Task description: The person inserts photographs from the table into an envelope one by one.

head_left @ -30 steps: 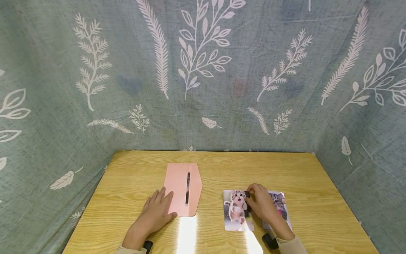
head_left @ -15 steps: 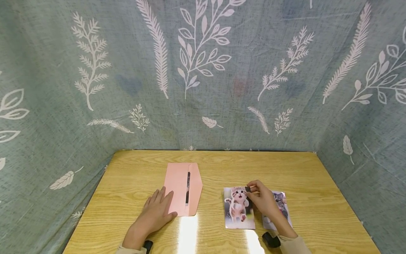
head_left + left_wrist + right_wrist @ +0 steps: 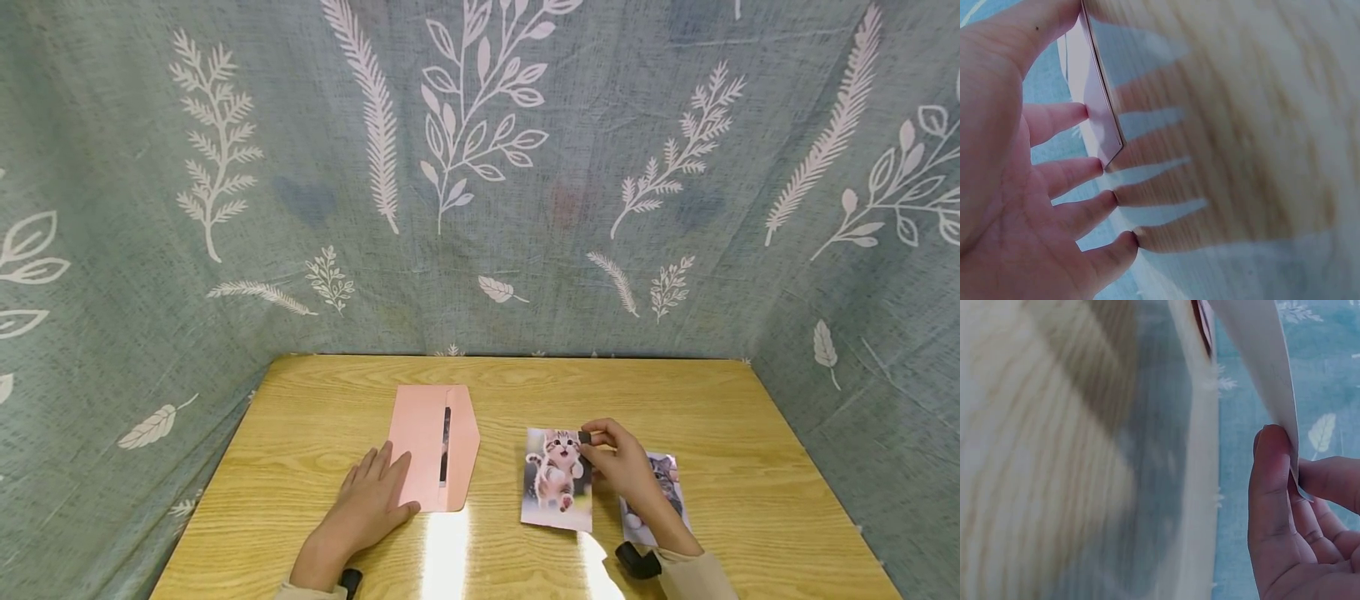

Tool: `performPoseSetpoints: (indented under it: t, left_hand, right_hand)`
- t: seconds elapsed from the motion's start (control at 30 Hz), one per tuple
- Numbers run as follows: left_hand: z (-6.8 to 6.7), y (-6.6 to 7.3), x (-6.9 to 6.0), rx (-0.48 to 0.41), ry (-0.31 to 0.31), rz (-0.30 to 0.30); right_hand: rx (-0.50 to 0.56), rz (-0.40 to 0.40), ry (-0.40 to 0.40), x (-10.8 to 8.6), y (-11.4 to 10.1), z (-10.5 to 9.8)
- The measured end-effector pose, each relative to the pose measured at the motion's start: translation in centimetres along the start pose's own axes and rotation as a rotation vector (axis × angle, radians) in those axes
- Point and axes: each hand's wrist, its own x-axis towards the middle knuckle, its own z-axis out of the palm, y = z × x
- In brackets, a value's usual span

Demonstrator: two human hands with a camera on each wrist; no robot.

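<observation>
just right of the middle of the surface (image 3: 750,483), a kitten photo (image 3: 557,487) is held raised, its far right corner pinched in the grip of the right hand (image 3: 618,462). to its right, a grey cat photo (image 3: 669,479) lies partly hidden by the right forearm (image 3: 667,523). left of the middle, a pink envelope (image 3: 416,417) shows a dark strip (image 3: 446,446); the left hand (image 3: 367,500), grip spread wide, touches its near left corner. beyond the far edge hangs leaf-printed cloth (image 3: 420,292).
</observation>
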Motion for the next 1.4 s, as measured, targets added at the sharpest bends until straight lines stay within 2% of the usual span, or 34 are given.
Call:
performPoseSetpoints:
  t: [0.23,0.5,1.07,1.4]
  left_hand:
    - [0.0,0.0,-0.1,-0.011,0.002,-0.002]
    - [0.0,0.0,-0.2,-0.017,-0.016,-0.012]
    - [0.1,-0.1,-0.2,-0.019,-0.017,-0.004]
    - [0.0,0.0,-0.1,-0.022,-0.004,-0.004]
  right_hand:
    - [0.028,0.003,-0.013,0.6,-1.0,0.6]
    - [0.061,-0.035,-0.021,1.4,-2.2,1.6]
    - [0.102,-0.114,-0.004,3.7,-3.1,4.2]
    - [0.128,-0.11,0.006,5.3,-3.3,6.4]
